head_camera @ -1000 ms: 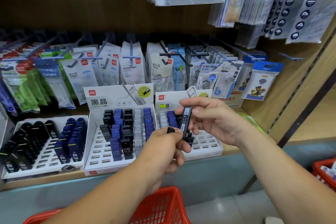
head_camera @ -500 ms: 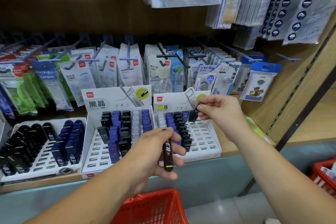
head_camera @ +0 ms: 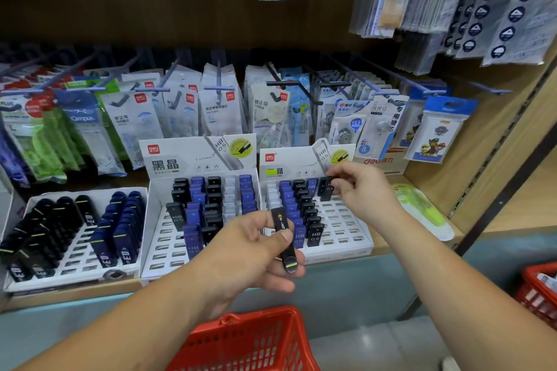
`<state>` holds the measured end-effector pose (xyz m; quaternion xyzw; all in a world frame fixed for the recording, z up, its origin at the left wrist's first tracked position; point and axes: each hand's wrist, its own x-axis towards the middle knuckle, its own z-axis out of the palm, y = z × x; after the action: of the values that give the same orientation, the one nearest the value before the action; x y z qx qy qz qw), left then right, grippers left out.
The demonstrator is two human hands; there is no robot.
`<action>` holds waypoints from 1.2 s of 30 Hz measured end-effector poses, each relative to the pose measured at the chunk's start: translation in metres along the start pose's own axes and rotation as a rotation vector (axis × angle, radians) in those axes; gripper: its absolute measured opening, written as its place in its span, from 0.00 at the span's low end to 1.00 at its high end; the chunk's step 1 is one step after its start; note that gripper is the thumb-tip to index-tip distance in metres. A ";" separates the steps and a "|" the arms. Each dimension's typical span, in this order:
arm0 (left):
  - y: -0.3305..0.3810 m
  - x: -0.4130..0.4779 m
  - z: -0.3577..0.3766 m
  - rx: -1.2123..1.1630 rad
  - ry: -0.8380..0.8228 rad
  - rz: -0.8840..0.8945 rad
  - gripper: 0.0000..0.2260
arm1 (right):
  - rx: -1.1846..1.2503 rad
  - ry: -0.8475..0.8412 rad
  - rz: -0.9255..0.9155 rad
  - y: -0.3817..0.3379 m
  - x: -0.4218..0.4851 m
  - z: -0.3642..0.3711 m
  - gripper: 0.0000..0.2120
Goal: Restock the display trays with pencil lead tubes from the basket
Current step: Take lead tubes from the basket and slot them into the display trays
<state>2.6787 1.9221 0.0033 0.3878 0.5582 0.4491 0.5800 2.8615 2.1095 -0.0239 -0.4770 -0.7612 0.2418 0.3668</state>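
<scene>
Three white display trays sit on the shelf: a left tray [head_camera: 45,275], a middle tray [head_camera: 162,253] and a right tray [head_camera: 346,238], all holding black and blue lead tubes. My left hand [head_camera: 250,253] grips a black lead tube [head_camera: 284,242] in front of the right tray. My right hand [head_camera: 360,190] pinches the top of another black tube [head_camera: 325,191] standing in the back row of the right tray. The red basket [head_camera: 250,340] hangs below my left arm.
Packets of correction tape hang on hooks [head_camera: 217,105] behind the trays. Plastic sleeves [head_camera: 497,9] hang at upper right. A green packet [head_camera: 422,208] lies on the shelf right of the trays. A second red basket [head_camera: 539,289] sits at the right edge.
My right hand carried a black tube from mid-air to the back row of the right tray. My left hand turned its own tube and raised it slightly.
</scene>
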 end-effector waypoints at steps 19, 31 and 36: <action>-0.005 0.003 -0.001 0.043 0.066 0.048 0.05 | -0.259 -0.075 0.015 -0.016 -0.009 -0.007 0.11; 0.009 -0.038 -0.038 0.091 0.175 0.138 0.08 | 0.308 -0.583 -0.066 -0.126 -0.038 -0.004 0.05; 0.014 -0.076 -0.089 0.057 0.356 0.215 0.04 | 0.191 -0.697 -0.131 -0.166 -0.041 0.024 0.12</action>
<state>2.5903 1.8496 0.0329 0.3758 0.6196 0.5541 0.4098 2.7632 2.0008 0.0667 -0.2799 -0.8433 0.4358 0.1431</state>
